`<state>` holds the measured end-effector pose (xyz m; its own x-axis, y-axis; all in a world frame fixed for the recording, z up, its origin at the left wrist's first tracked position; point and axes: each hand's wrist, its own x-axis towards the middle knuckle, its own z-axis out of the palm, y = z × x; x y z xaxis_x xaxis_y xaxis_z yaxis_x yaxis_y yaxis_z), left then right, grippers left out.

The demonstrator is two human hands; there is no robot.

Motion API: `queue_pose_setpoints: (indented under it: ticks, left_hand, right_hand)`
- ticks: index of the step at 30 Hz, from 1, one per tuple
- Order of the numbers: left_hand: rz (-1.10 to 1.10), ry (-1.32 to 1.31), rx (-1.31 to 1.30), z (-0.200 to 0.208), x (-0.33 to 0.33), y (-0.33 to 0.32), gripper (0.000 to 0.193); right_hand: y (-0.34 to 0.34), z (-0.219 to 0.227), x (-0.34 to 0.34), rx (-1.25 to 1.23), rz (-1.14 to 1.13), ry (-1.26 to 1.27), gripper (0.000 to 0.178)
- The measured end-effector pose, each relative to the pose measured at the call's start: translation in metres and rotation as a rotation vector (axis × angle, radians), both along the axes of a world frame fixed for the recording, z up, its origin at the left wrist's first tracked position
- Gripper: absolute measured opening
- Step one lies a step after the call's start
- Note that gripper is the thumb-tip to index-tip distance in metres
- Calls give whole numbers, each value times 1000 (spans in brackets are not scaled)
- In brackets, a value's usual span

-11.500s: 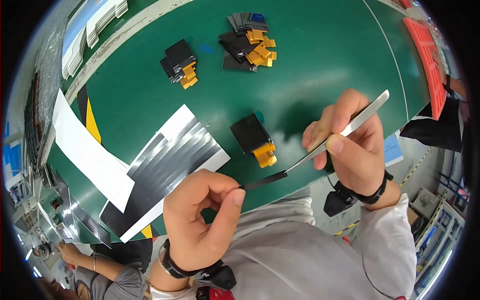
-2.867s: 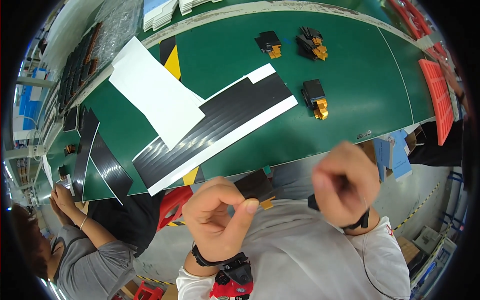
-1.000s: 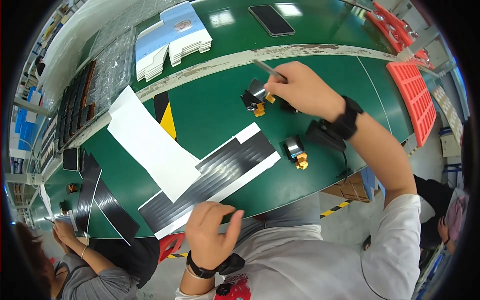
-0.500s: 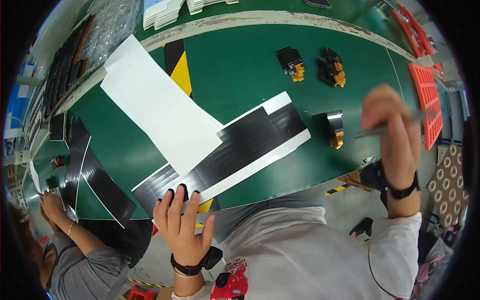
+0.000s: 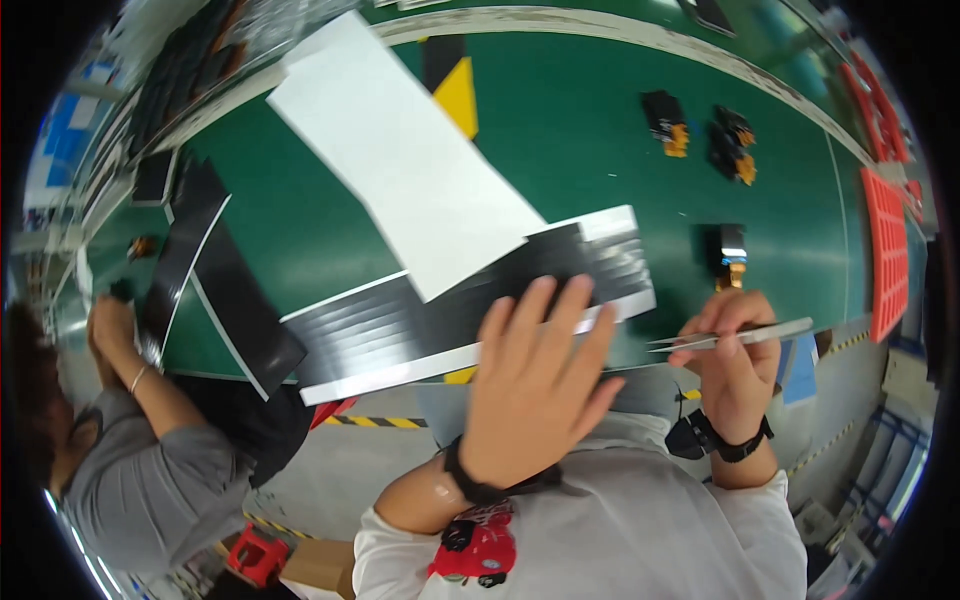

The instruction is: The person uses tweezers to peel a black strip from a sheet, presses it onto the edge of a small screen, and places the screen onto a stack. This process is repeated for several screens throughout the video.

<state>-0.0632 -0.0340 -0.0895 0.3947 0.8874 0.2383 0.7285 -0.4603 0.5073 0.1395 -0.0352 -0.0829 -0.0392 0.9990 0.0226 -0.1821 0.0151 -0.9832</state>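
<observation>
My left hand (image 5: 532, 392) is spread flat, its fingertips over or on the near right part of a white-edged sheet bearing black strips (image 5: 365, 335); contact is hard to tell. White paper sheets (image 5: 400, 160) lie slantwise across that sheet's far edge. In my right hand (image 5: 738, 385) a pair of metal tweezers (image 5: 785, 330) is gripped, its tips pointing left toward my left hand. Just beyond the right hand lies a small black part with a shiny face and an orange flex end (image 5: 733, 252). Similar black-and-orange parts (image 5: 667, 122) sit farther back.
Other black strips (image 5: 235, 290) lie at the left, near a co-worker's hands (image 5: 112, 325). A red slotted tray (image 5: 885, 255) stands at the right edge. Black-and-yellow tape (image 5: 455, 90) marks the green table (image 5: 570, 130); a raised pale ledge (image 5: 560, 22) runs along the back.
My left hand has moved right along the black-stripped sheet. My right hand, with the tweezers, has come down and left to the table's near edge. The view has shifted, too.
</observation>
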Motion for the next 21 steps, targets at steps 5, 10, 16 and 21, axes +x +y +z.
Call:
queue_pose_setpoints:
  ticks: [5,10,16,21]
  left_hand:
    - [-3,35,10,-15,4,-10,57]
    - [-57,66,105,-19,-13,-29,51]
    - [-9,55,20,-7,-30,-36,45]
    - [164,19,45,-9,-17,-25,47]
  right_hand:
    - [-8,-7,6,39,-34,-15,17]
    - [-9,-9,4,30,-2,-66,17]
    - [0,-9,-2,-92,103,-96,18]
    - [11,-8,-2,-100,188,-162,16]
